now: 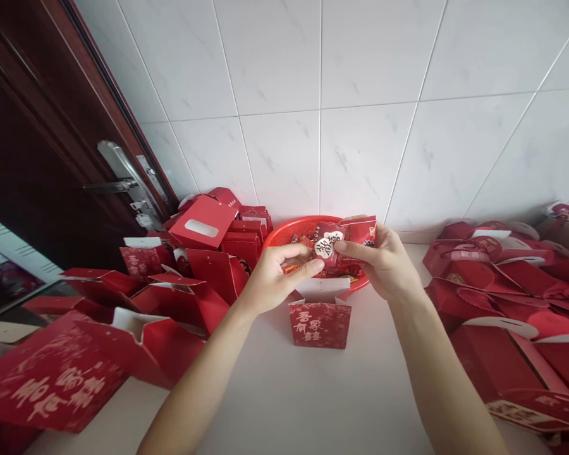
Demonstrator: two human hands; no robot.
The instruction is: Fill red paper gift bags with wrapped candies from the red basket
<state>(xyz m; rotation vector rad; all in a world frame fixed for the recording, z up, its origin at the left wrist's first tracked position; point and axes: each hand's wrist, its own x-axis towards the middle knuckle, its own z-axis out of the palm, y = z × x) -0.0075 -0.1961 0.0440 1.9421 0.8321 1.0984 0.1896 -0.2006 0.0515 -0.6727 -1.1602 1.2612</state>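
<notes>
Both hands meet above a small red gift box, which stands upright with its white-lined top open. My left hand pinches the near side of a red candy packet with a white label. My right hand has its thumb at that packet's right edge and grips a second red packet in its fingers. Right behind the box sits a red plastic basket with several wrapped candies, partly hidden by the hands and packets.
Several open red gift boxes crowd the left side of the white table. More red boxes are heaped along the right. A tiled wall rises behind, with a dark door and its metal handle at left.
</notes>
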